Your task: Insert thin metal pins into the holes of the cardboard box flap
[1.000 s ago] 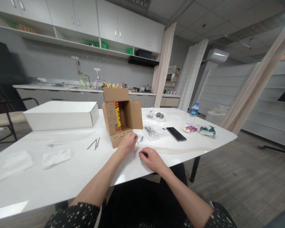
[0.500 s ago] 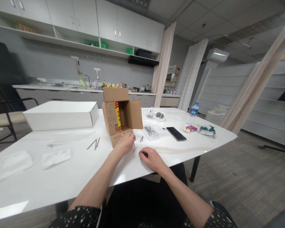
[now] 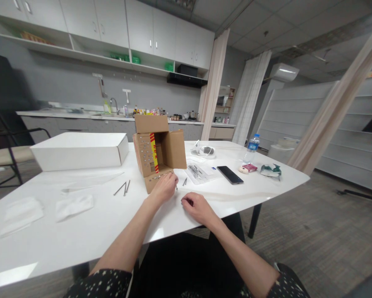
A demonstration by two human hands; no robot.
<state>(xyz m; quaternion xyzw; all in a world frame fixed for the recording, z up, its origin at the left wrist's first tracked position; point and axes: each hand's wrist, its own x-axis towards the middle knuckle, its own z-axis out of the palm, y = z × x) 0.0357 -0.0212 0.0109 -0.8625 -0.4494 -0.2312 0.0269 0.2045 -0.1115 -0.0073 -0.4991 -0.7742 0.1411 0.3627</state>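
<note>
Across the near half of the scene runs a white table (image 3: 89,231), and on its far left lies a long white box (image 3: 77,151). At the middle stands a brown cardboard box (image 3: 157,151), open toward the person, its left flap and near bottom flap studded with rows of small nails. To the right lie a clear packet of tools (image 3: 198,171), a dark phone (image 3: 229,174) and, farther off, a water bottle (image 3: 252,149). Left of the carton lie two loose long nails (image 3: 123,188), and two crumpled white wipes (image 3: 46,207) sit near the left edge.

At the carton's near flap, the left hand (image 3: 164,188) is closed in a pinch with a thin dark nail (image 3: 176,186) showing just beyond its fingertips, apparently held upright, right beside the flap's edge. Another short nail (image 3: 184,181) lies on the table just to the right. Near it, the right hand (image 3: 198,208) rests knuckles-up on the table, loosely curled; whether anything is inside it cannot be told.

Judging from this, the pinch is best kept low on the shaft so the point stays steady, and the free hand would do well bracing the light carton against sliding.
</note>
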